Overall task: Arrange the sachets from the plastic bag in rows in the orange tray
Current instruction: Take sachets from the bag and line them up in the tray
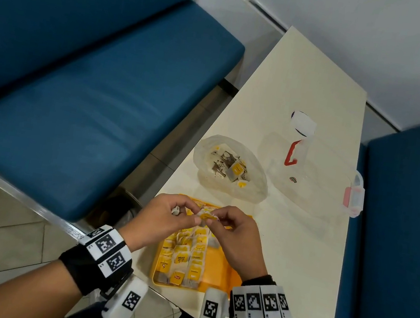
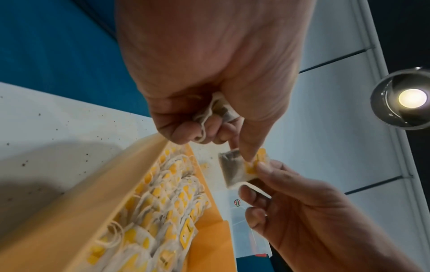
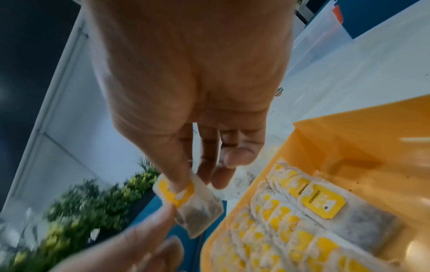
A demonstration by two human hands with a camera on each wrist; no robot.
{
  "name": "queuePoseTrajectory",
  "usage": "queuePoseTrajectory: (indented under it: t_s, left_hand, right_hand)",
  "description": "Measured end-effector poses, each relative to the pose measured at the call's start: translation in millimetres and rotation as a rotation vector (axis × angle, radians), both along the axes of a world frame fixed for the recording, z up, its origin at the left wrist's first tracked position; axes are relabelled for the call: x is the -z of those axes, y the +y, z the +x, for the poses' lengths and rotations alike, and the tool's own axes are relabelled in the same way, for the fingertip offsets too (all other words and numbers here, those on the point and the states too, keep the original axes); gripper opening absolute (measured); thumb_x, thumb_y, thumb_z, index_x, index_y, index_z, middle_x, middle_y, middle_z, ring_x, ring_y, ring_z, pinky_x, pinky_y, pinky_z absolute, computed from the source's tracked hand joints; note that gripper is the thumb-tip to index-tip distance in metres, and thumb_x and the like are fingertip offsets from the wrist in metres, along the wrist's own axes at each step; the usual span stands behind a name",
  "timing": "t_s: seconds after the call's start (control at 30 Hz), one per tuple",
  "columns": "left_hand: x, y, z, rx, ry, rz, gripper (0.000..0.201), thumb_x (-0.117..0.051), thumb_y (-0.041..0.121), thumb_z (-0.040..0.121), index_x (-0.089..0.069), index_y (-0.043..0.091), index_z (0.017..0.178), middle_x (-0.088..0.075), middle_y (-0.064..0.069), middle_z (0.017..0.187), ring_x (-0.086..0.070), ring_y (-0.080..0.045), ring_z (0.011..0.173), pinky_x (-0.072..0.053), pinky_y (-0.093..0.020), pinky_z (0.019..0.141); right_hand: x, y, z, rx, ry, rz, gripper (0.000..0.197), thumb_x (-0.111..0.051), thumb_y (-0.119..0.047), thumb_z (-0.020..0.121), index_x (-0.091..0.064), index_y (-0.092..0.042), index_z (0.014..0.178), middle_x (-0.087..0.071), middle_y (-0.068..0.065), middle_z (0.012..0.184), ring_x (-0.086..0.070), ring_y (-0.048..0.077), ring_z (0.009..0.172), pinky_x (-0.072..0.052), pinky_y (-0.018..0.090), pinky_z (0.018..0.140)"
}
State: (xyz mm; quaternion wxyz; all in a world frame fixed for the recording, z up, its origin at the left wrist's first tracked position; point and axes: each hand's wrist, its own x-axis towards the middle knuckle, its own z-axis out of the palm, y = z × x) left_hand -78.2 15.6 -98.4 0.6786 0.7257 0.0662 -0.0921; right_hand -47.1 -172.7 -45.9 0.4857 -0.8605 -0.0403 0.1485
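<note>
Sachet [image 2: 235,169]: pinched between both hands above the orange tray [image 1: 215,276].
Left hand [image 1: 164,217]: thumb and forefinger nip it; curled fingers grip a second sachet [image 2: 221,108].
Right hand [image 1: 233,230]: fingertips pinch its yellow tag.
Plastic bag [image 1: 229,167]: beyond the tray, more sachets inside.

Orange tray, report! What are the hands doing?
Both hands, left and right, pinch one yellow-tagged paper sachet. Orange plastic tray part-filled. Nothing blocking.
</note>
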Motion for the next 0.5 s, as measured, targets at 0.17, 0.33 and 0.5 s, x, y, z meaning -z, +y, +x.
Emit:
queuePoseTrajectory:
  t_s: [0.17,0.33,0.5]
  left_hand:
    - [1,9,1,-0.026,0.058,-0.012,0.006,-0.077,0.026,0.088,-0.078,0.028,0.094,-0.065,0.025,0.075,-0.065,-0.007,0.086,-0.052,-0.024,0.081]
    - [0,14,1,-0.034,0.084,0.007,0.005,-0.076,0.023,0.09,-0.077,0.026,0.094,-0.07,0.012,0.087,-0.064,0.004,0.083,-0.048,-0.016,0.075]
    - [7,17,-3,-0.088,0.112,0.063,0.006,-0.076,0.021,0.089,-0.076,0.026,0.092,-0.066,0.02,0.075,-0.06,0.008,0.075,-0.043,-0.013,0.067]
  right_hand:
    - [4,-17,7,0.079,0.078,-0.099,0.008,-0.08,-0.011,0.078,-0.073,-0.011,0.075,-0.069,-0.001,0.07,-0.06,0.004,0.064,-0.046,0.02,0.062]
    - [10,-39,12,0.173,0.164,-0.127,0.008,-0.076,-0.011,0.082,-0.068,-0.012,0.079,-0.07,0.006,0.066,-0.063,0.01,0.058,-0.044,0.027,0.06]
    - [16,-46,9,0.16,0.218,-0.101,0.005,-0.068,-0.004,0.089,-0.065,-0.007,0.09,-0.07,0.019,0.067,-0.064,0.013,0.056,-0.042,0.024,0.058]
